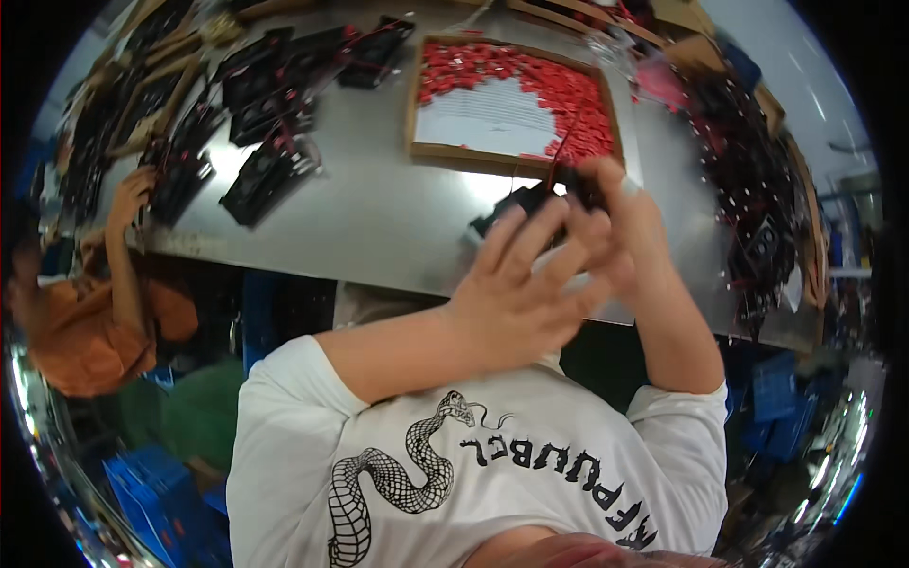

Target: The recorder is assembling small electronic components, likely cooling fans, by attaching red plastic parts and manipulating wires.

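White shirt: a white cloth T-shirt (549, 492) with a black snake picture (431, 464) on the front is closest.
Left hand: the person's left hand (530, 293) reaches across in front of the chest. Its fingers are a bit apart and look blurry. I cannot tell if they pinch anything.
Right hand: the person's right hand (625, 213) is just past the left one, with its fingers bent. It is blurry too, and I cannot tell if its fingers are clamped on something.
Black part: a dark, boxy black part (519, 204) is at the hands, partly hidden behind the left fingers. A thin red wire (561, 147) sticks up near the right fingertips.
Table: all this is over a shiny grey metal table (360, 199).
Tray: a shallow brown cardboard tray (454, 154) sits just past the hands. It holds lots of little red pieces (582, 99) and a white paper sheet (483, 118).
Left side: more black parts with red wires (260, 185) lie there.
Right side: a big, messy heap of black parts (753, 213) lies there.
Other person: a person in orange (90, 327) is at the table on the left, with a hand (133, 194) by the black parts.
Far edge: a pink bag (660, 83) lies near the top right.
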The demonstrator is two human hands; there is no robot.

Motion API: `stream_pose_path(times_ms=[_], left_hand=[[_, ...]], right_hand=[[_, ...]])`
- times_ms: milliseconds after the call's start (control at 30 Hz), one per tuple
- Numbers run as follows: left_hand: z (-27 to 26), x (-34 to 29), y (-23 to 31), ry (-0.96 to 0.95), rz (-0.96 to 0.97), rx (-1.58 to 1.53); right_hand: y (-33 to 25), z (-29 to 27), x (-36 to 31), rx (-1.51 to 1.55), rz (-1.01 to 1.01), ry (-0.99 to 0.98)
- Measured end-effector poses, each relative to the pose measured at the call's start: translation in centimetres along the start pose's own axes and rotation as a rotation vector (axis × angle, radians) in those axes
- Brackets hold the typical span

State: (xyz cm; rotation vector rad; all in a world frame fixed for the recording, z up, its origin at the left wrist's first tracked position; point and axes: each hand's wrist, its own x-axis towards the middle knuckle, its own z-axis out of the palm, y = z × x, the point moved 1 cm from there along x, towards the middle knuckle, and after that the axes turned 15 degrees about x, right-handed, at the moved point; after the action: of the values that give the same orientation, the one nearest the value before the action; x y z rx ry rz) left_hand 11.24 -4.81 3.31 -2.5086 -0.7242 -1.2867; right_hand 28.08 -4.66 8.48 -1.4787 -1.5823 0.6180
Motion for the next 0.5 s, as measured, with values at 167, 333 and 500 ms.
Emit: stream_pose_path(times_ms=[167,333,500], left_hand=[[-1.9,-1.8,-4.9,-0.287,-0.159,0.049],[-4.2,-3.4,-6.7,-0.579,-0.248,-0.004],[-4.4,-5.5,-9.1,-0.448,-0.339,0.088]], right_hand=[[0.0,4.2,-2.6,0.669,0.333,-0.174],[1.4,6.6,-1.9,0.681,0.398,-0.281],[1.5,7.9,1.2,0.694,0.527,-0.450]])
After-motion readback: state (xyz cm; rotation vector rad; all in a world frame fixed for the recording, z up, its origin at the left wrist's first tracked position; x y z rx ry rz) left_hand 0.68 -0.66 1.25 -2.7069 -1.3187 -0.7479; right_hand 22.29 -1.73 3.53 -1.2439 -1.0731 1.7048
